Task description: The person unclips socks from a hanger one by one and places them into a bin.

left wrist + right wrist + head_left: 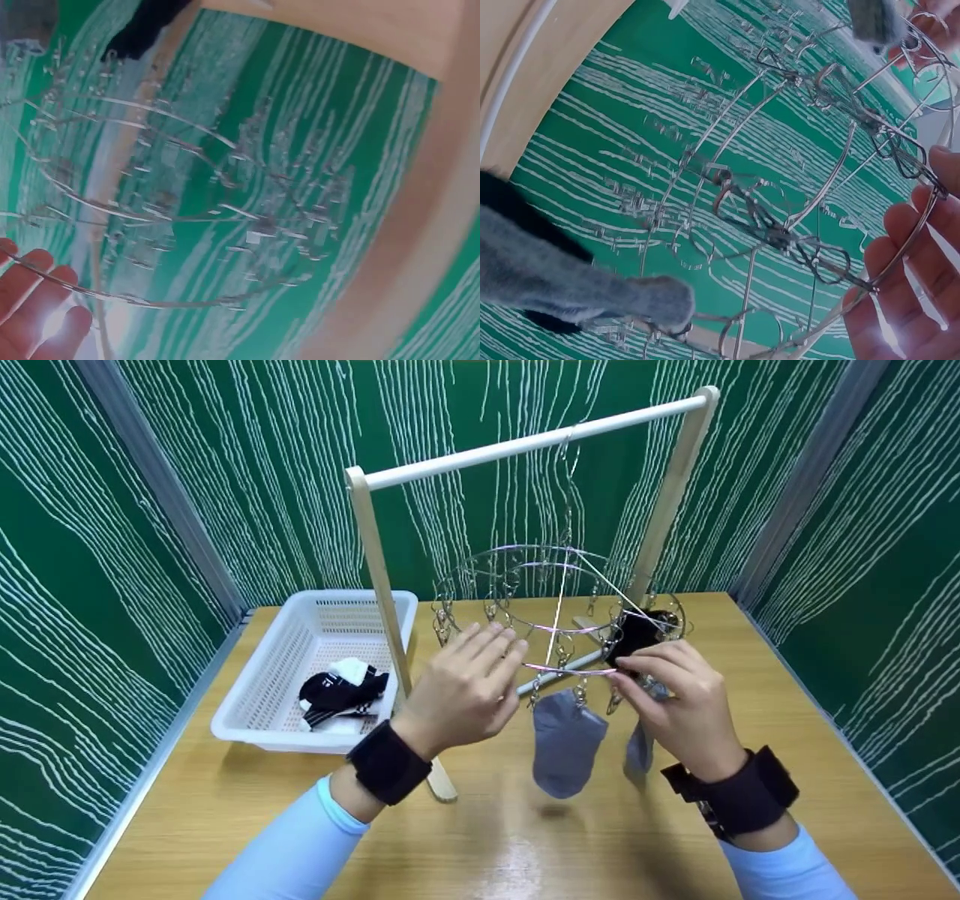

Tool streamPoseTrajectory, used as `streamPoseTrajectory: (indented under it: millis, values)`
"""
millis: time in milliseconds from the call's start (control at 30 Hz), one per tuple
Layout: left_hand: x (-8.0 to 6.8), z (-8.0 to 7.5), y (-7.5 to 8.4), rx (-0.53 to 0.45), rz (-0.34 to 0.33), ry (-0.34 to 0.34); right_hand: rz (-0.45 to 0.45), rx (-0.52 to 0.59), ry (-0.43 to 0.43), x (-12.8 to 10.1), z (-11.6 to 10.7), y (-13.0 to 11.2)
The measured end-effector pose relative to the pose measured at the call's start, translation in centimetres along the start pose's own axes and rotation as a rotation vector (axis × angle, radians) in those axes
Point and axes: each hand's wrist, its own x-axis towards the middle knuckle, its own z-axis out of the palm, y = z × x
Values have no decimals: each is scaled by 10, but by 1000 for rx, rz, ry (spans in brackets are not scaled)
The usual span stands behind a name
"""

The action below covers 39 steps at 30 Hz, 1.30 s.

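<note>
Right hand [688, 709] pinches hanger [570, 670] rim; left hand [465, 694] at rim, fingers straight, ungripping. Grey sock [568, 746] clipped between hands. Basket [289, 741] beyond left hand, leftward.

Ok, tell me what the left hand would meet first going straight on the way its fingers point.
The left hand would likely meet the hanger first: in the left wrist view, the ring runs across its fingers. Whether they already touch is hard to tell.
</note>
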Motion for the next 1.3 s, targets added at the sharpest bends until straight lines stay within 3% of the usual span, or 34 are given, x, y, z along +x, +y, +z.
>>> streamPoseTrajectory:
  millis: [300, 600, 733, 867, 1100, 1300]
  values:
    - [5, 2, 7, 107, 42, 63, 11, -20, 25, 0, 12, -9]
    - [4, 1, 3, 133, 76, 62, 19, -40, 17, -2, 12, -19]
    - [1, 3, 0, 130, 69, 54, -27, 26, 30, -4, 14, -28]
    - [0, 3, -4, 116, 50, 47, -71, 55, -28, -9, 20, -35]
    - [-3, 6, -6, 90, 28, 33, 93, 20, -180, -18, 36, -38]
    - [-3, 9, -5, 92, 17, 29, 170, 36, -222, -20, 49, -36]
